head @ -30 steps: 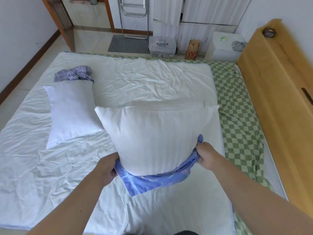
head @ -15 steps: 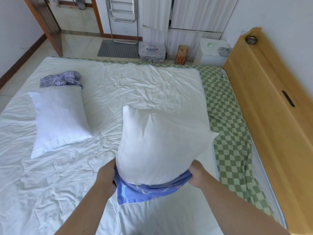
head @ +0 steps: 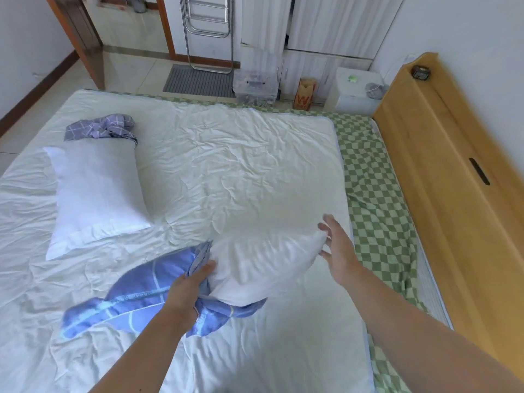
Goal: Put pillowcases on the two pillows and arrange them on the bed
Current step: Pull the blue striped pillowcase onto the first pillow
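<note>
Now: left hand (head: 189, 290) grips blue pillowcase (head: 133, 299) mouth around pillow (head: 263, 265) | right hand (head: 337, 251), fingers spread, steadies pillow's corner near mattress's right edge.

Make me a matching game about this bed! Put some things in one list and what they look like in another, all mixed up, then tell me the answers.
Things:
1. pillowcase in the left hand
2. crumpled pillowcase
3. sheet at the bed's right edge
4. headboard

Looks:
A. green and white checks
B. light wood
C. blue with pale lines
D. purple-grey with a white grid

Pairs: 1-C, 2-D, 3-A, 4-B
</note>
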